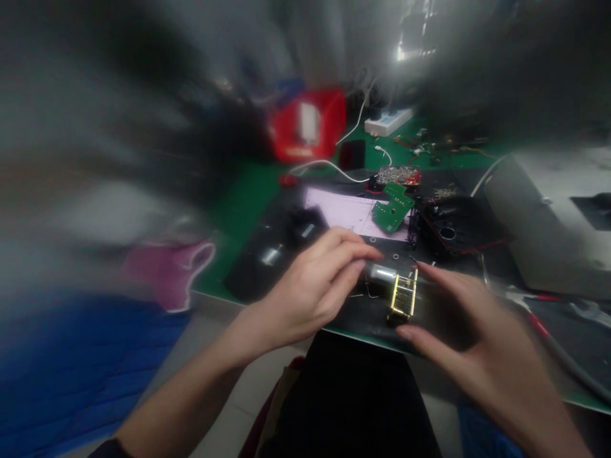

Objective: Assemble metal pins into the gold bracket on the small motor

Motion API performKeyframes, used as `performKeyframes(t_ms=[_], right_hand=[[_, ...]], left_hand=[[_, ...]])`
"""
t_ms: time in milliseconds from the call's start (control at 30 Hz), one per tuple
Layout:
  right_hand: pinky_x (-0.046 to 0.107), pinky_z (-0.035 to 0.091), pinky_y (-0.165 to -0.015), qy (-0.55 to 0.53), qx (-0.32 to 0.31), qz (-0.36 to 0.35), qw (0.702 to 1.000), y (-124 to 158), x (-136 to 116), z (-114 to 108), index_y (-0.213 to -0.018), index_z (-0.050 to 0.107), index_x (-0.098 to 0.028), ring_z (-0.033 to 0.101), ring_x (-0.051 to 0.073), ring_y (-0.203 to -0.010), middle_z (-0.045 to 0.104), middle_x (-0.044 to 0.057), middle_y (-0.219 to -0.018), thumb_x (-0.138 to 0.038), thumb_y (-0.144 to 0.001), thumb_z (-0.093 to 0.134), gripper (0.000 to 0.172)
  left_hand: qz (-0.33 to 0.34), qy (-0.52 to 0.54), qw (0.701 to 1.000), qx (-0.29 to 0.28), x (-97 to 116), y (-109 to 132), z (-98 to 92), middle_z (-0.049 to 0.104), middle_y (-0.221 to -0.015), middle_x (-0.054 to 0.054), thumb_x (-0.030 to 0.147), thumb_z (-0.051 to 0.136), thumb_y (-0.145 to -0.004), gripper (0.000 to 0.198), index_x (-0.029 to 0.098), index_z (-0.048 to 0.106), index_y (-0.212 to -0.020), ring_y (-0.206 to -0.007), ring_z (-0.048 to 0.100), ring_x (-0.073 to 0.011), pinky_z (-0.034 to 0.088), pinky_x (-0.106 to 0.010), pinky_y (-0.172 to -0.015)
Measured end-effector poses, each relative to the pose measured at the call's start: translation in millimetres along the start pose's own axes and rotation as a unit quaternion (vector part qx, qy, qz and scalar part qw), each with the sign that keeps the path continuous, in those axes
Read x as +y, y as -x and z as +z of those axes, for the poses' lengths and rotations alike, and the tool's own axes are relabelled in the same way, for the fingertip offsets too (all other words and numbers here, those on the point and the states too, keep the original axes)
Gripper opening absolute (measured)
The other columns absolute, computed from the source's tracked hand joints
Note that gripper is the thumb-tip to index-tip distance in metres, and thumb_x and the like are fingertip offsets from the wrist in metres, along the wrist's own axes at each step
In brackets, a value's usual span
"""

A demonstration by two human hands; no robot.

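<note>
One gold rectangular metal frame 3 o'clock of left hand (can't tell grip), right hand beside, fingers apart.

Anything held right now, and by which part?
Can't tell: the right hand brackets the gold frame, the left hand is beside the silver cylinder; no firm hold shows.

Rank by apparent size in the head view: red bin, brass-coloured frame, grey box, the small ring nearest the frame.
1. Grey box
2. Red bin
3. Brass-coloured frame
4. Small ring
</note>
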State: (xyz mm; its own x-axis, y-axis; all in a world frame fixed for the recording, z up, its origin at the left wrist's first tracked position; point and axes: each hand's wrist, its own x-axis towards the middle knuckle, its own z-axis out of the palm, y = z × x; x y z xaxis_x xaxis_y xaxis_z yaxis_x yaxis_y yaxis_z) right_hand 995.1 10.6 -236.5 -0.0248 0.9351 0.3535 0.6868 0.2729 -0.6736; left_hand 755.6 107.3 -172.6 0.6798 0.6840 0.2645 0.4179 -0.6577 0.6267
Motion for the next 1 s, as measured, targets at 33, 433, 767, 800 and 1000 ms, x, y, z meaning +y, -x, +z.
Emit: performKeyframes(t_ms=[33,433,767,800,1000], right_hand=[[0.03,0.049,-0.108,-0.001,-0.008,0.005,1.0,-0.3,1.6,-0.7,-0.148,0.051,-0.029,0.059,0.02,-0.122,0.06,0.001,-0.139,-0.059,-0.093,0.073,0.066],[0.033,0.059,-0.1,0.018,-0.066,0.01,0.998,-5.4,10.0,-10.7,-0.141,0.057,-0.03,0.07,0.023,-0.106,0.067,0.003,-0.13,-0.059,-0.087,0.078,0.065],[0.035,0.059,-0.098,0.025,-0.066,0.076,0.995,-4.8,10.8,-15.6,-0.132,0.064,-0.037,0.074,0.022,-0.093,0.073,-0.004,-0.117,-0.061,-0.079,0.085,0.062],[0.035,0.059,-0.098,0.026,-0.065,0.078,0.994,-4.4,11.2,-15.8,-0.131,0.064,-0.037,0.074,0.021,-0.092,0.073,-0.005,-0.117,-0.06,-0.078,0.086,0.062],[0.034,0.058,-0.101,0.032,-0.08,0.067,0.994,-6.1,11.5,-15.4,-0.136,0.062,-0.034,0.073,0.023,-0.1,0.071,-0.003,-0.123,-0.044,-0.077,0.089,0.066]], left_hand=[[0.002,0.009,1.0,-0.016,-1.2,-1.4,-1.5,0.061,-0.125,-0.009,0.017,0.057,-0.102,0.029,0.019,0.062,-0.131,-0.117,0.06,-0.0175,0.053,-0.034,-0.103],[0.1,0.07,0.984,-0.133,-24.7,-20.5,-0.2,0.063,-0.131,-0.015,0.036,0.083,-0.084,0.061,0.015,0.061,-0.138,-0.12,0.062,-0.0265,0.056,-0.04,-0.104],[0.132,0.09,0.977,-0.143,-39.2,-33.9,3.2,0.069,-0.12,-0.011,0.041,0.088,-0.079,0.06,0.013,0.065,-0.126,-0.109,0.066,-0.0231,0.054,-0.036,-0.096],[0.132,0.09,0.977,-0.143,-39.6,-35.0,3.5,0.069,-0.119,-0.011,0.042,0.089,-0.078,0.06,0.013,0.066,-0.125,-0.107,0.066,-0.0229,0.054,-0.036,-0.095],[0.126,0.099,0.977,-0.14,-38.1,-32.7,6.3,0.071,-0.119,-0.011,0.037,0.086,-0.079,0.058,0.015,0.066,-0.128,-0.105,0.068,-0.0246,0.054,-0.035,-0.092]])
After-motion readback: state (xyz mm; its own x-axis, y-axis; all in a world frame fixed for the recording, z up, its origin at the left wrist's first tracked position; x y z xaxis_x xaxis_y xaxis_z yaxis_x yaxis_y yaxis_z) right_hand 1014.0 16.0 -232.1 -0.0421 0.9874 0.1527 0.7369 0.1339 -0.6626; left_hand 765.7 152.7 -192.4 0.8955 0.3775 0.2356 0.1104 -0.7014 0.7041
